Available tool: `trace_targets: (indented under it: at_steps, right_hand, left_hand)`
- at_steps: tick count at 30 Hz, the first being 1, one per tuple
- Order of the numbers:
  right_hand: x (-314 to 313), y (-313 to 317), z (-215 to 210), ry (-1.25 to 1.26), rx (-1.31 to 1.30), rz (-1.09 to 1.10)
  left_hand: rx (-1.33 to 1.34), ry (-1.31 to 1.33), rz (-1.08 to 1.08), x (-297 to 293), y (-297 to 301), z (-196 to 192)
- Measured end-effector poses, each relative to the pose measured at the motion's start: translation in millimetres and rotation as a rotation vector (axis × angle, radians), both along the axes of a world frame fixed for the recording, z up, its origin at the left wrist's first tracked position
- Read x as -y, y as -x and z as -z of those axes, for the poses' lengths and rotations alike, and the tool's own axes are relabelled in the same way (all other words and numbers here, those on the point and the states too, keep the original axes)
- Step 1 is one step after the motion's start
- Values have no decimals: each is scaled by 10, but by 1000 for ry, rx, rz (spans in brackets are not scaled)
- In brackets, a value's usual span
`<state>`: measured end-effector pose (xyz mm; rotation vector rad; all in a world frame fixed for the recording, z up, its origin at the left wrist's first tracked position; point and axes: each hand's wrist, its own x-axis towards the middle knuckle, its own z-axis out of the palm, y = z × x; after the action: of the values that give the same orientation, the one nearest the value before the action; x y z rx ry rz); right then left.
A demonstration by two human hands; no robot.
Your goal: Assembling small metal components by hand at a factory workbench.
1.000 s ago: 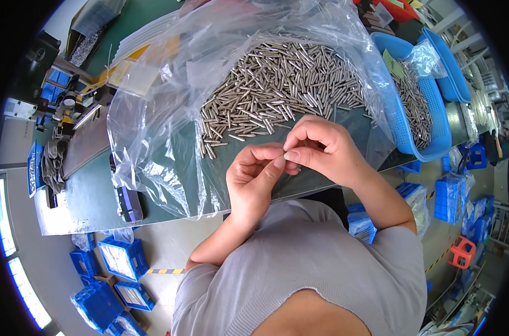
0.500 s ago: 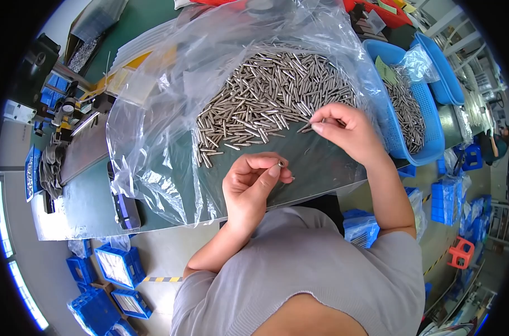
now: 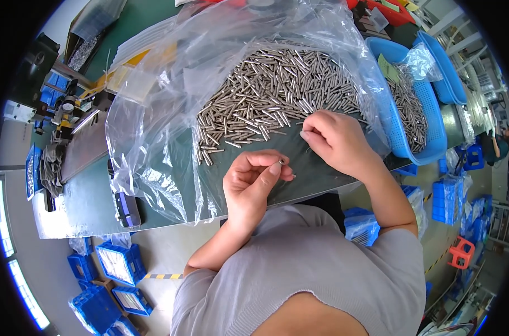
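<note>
A wide heap of slim metal pins [image 3: 288, 84] lies on a clear plastic bag [image 3: 148, 123] spread over the green table. My left hand [image 3: 249, 182] is closed in front of the heap, thumb and forefinger pinching a small metal part [image 3: 281, 162] whose round end faces up. The rest of that part is hidden by the fingers. To its right, at the near edge of the heap, my right hand [image 3: 338, 140] has its fingers curled together and pointing left. Whatever sits between those fingertips is too small or hidden to name.
A blue plastic basket [image 3: 436, 140] holding more metal pins and a green slip stands right of the heap, with another blue basket [image 3: 447, 84] behind it. A dark device [image 3: 127, 210] lies at the table's left front. Blue crates [image 3: 120, 263] stand on the floor.
My right hand has shifted slightly left and down, turning so its fingers curl inward; the pin seen at its fingertips no longer shows. My left hand stays in place, still pinching the small metal part.
</note>
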<state>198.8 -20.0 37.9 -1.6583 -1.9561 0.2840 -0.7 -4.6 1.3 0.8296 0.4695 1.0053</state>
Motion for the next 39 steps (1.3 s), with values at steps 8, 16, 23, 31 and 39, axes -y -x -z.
trace_targets:
  at_steps: [8,16,23,31,39]
  right_hand:
    - [97,143,-61,221,-908,-93]
    - [78,261,-70,186,-707,-165]
    - [70,322,96,135,-844,-195]
    - [111,38,-30,358,-1429,59]
    - [55,-251,-67,273,-712,185]
  left_hand:
    - [-2,22,-4,1,-21,-17]
    - [-4,18,5,-6,4,25]
    - [14,26,-3,-10,-12,3]
    - [41,3,7,-9,-8,39]
    - [16,6,14,2,2,27]
